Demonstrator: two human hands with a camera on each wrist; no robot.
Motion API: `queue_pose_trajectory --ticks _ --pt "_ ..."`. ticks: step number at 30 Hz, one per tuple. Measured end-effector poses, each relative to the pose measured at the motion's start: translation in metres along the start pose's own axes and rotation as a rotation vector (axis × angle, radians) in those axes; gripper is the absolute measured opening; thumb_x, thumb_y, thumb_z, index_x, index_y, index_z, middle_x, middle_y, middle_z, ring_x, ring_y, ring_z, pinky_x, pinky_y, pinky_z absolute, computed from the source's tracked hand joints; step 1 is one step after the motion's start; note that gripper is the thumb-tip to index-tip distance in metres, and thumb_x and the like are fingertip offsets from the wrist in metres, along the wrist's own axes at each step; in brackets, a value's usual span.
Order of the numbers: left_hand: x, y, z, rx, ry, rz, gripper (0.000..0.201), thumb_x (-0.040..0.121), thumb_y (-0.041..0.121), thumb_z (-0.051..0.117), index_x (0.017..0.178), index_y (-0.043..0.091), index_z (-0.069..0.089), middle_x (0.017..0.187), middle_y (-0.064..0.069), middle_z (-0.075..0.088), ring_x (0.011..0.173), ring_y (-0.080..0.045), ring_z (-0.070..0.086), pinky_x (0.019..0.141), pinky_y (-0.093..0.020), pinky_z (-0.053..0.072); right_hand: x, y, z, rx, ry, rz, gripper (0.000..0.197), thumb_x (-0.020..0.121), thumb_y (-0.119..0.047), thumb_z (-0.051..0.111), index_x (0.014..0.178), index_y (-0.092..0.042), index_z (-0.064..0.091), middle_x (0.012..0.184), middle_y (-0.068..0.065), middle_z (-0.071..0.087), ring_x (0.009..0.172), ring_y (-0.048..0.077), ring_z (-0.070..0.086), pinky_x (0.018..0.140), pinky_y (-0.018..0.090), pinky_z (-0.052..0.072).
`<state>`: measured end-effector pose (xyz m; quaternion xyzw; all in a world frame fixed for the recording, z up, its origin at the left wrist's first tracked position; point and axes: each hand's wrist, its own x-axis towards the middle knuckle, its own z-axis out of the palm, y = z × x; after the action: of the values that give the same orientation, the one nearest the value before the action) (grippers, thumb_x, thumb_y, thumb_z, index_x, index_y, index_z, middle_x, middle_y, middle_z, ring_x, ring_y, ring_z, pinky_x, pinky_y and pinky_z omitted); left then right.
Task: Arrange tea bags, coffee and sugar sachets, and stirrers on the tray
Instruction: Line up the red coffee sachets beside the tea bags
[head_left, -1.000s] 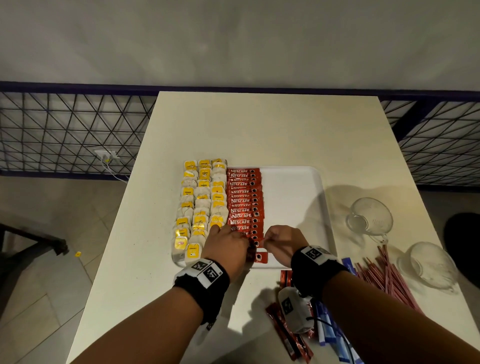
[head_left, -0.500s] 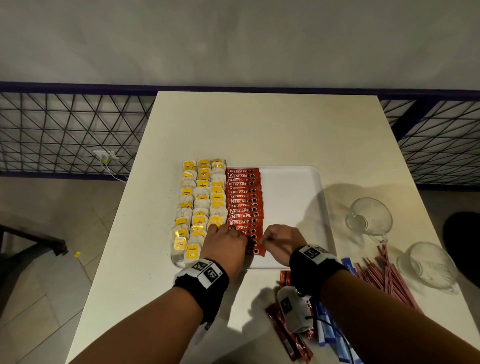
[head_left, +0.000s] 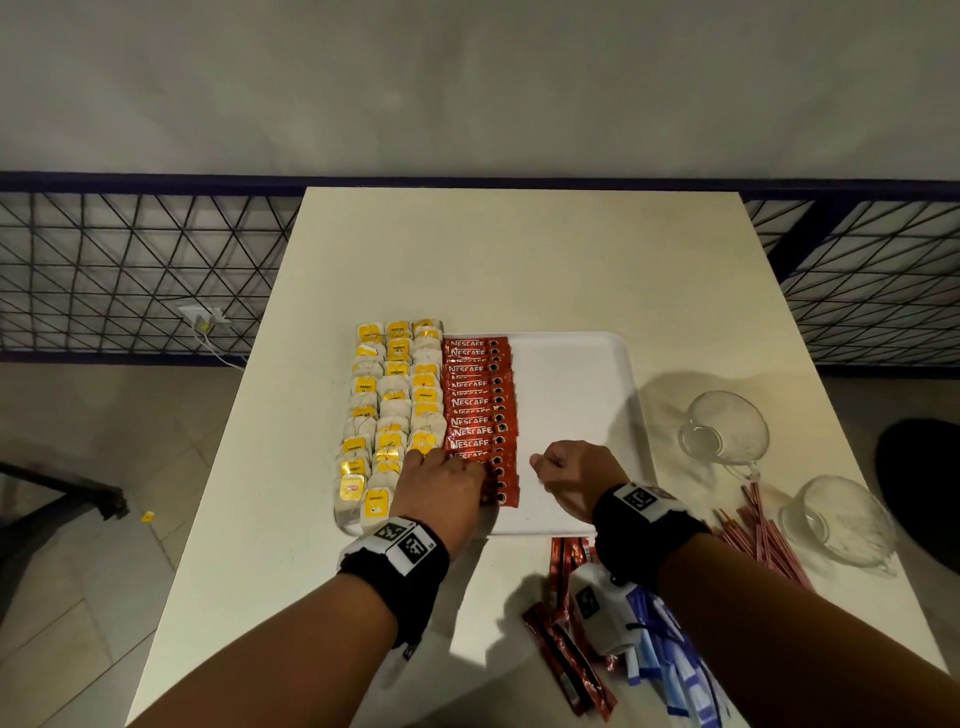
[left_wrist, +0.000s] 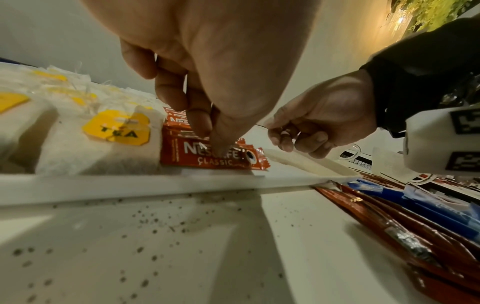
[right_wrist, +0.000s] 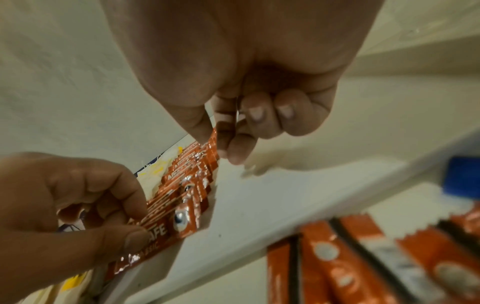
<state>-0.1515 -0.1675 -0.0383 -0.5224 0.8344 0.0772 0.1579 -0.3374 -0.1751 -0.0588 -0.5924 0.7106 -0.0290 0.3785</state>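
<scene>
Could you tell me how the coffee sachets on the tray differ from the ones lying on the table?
The tray sachets lie crosswise in one neat overlapping column beside the tea bags; the table sachets lie lengthwise in a loose pile. The left hand presses the tray column's nearest sachet; nothing touches the table ones. Both are red stick packs.

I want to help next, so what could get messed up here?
The left hand presses the nearest Nescafe sachet; a slip could fan the overlapped coffee row. The tea bags sit tight beside it and could get nudged. The glass cups stand near the table's right edge.
</scene>
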Motion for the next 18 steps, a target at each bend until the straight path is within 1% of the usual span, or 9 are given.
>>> queue_pose_trajectory --ticks 3,5,8,9,11,12,13,15,18 --pt "-0.004 0.002 -0.001 0.005 0.01 0.017 0.024 0.088 0.023 0.05 0.112 0.019 0.055 0.115 -0.001 0.063 0.112 -0.026 0.05 0.094 -0.039 0.031 -0.006 0.009 -0.009 -0.033 0.007 -0.042 0.029 0.094 -0.039 0.053 0.077 -0.016 0.058 0.083 0.0 0.064 0.08 0.018 0.054 0.069 0.025 0.037" --pt "-0.01 0.008 -0.007 -0.048 0.084 0.077 0.024 0.085 0.03 0.052 0.104 0.019 0.061 0.106 -0.001 0.066 0.105 -0.027 0.055 0.088 -0.038 0.036 -0.013 0.017 -0.015 -0.048 0.013 -0.085 0.023 0.092 -0.037 0.057 0.087 -0.015 0.065 0.085 -0.002 0.063 0.082 0.015 0.054 0.073 0.024 0.04" --pt "-0.03 0.027 -0.018 -0.247 0.266 0.341 0.025 0.072 0.031 0.045 0.074 0.018 0.067 0.069 0.001 0.065 0.064 -0.022 0.063 0.063 -0.03 0.051 -0.032 0.028 -0.025 -0.112 -0.051 -0.164 0.018 0.089 -0.034 0.061 0.092 -0.018 0.067 0.085 -0.005 0.064 0.085 0.015 0.057 0.082 0.027 0.046" --pt "-0.039 0.036 -0.018 -0.253 0.313 0.424 0.019 0.071 0.03 0.05 0.07 0.02 0.066 0.065 0.004 0.063 0.058 -0.018 0.061 0.058 -0.025 0.052 -0.04 0.03 -0.029 -0.157 -0.091 -0.195 0.015 0.088 -0.032 0.06 0.093 -0.02 0.067 0.087 -0.005 0.065 0.087 0.016 0.058 0.084 0.028 0.047" --pt "-0.052 0.05 -0.008 -0.214 0.29 0.558 0.003 0.069 0.025 0.066 0.07 0.021 0.067 0.07 0.006 0.063 0.061 -0.012 0.06 0.057 -0.021 0.052 -0.058 0.034 -0.037 -0.296 -0.204 -0.257 0.015 0.087 -0.027 0.056 0.098 -0.023 0.067 0.097 -0.002 0.068 0.093 0.018 0.059 0.084 0.03 0.048" --pt "-0.057 0.055 -0.001 -0.234 0.189 0.596 0.006 0.07 0.022 0.07 0.075 0.021 0.068 0.077 0.005 0.064 0.067 -0.015 0.061 0.06 -0.026 0.054 -0.065 0.035 -0.04 -0.384 -0.268 -0.289 0.018 0.088 -0.023 0.054 0.101 -0.022 0.066 0.103 0.0 0.067 0.096 0.021 0.059 0.084 0.03 0.047" --pt "-0.06 0.061 0.008 -0.229 0.072 0.622 0.01 0.072 0.023 0.07 0.082 0.021 0.069 0.085 0.004 0.065 0.076 -0.019 0.062 0.065 -0.031 0.055 -0.072 0.038 -0.04 -0.468 -0.328 -0.319 0.021 0.089 -0.019 0.051 0.105 -0.02 0.066 0.107 0.002 0.065 0.1 0.023 0.058 0.084 0.03 0.046" --pt "-0.067 0.074 0.024 -0.105 -0.045 0.69 0.022 0.075 0.028 0.061 0.095 0.028 0.069 0.097 0.008 0.067 0.092 -0.02 0.059 0.075 -0.032 0.052 -0.083 0.045 -0.039 -0.586 -0.402 -0.386 0.024 0.091 -0.015 0.047 0.108 -0.017 0.064 0.112 0.005 0.062 0.104 0.026 0.056 0.082 0.029 0.042" --pt "-0.076 0.09 0.035 0.083 -0.105 0.733 0.031 0.075 0.036 0.054 0.102 0.038 0.068 0.1 0.016 0.066 0.098 -0.016 0.059 0.075 -0.027 0.048 -0.094 0.054 -0.037 -0.634 -0.419 -0.421 0.024 0.088 -0.012 0.049 0.105 -0.02 0.063 0.11 0.003 0.06 0.098 0.023 0.054 0.075 0.027 0.038"
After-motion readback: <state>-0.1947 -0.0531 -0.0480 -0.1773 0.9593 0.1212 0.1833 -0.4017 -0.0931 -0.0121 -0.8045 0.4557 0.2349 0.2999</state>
